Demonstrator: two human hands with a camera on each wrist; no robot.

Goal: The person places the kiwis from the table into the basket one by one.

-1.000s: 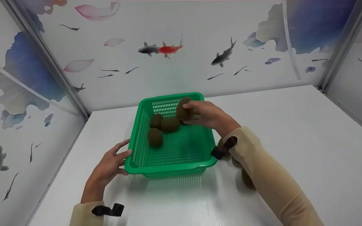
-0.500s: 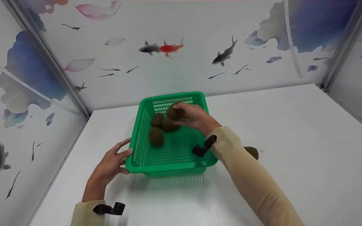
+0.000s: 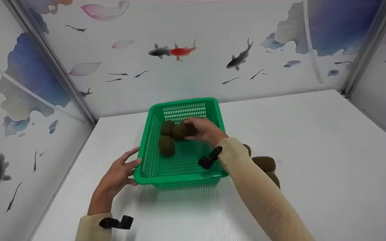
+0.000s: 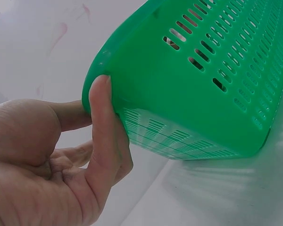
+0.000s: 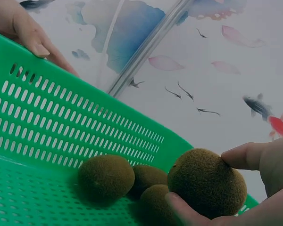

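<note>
A green plastic basket [image 3: 186,179] with slotted walls stands on the white table. My left hand [image 3: 118,174] holds its rim at the near left side; in the left wrist view the fingers [image 4: 104,122] lie against the outer wall below the rim. Inside the basket my right hand [image 3: 206,131] grips a brown kiwi [image 5: 205,181] between thumb and fingers. Close by, the basket holds a kiwi [image 3: 166,146] at the left, another kiwi [image 3: 168,127] behind it, and a third kiwi [image 3: 179,131] partly hidden by the held one.
Right of the basket, a loose kiwi [image 3: 265,163] lies on the table [image 3: 320,144], with others partly covered by the right sleeve [image 3: 256,184]. White panels [image 3: 186,77] printed with fish and petals enclose the back and sides.
My right hand has carried its kiwi leftward, then down, close to the other kiwis in the basket. The left hand stays at the rim. More loose kiwis show beside the right sleeve.
</note>
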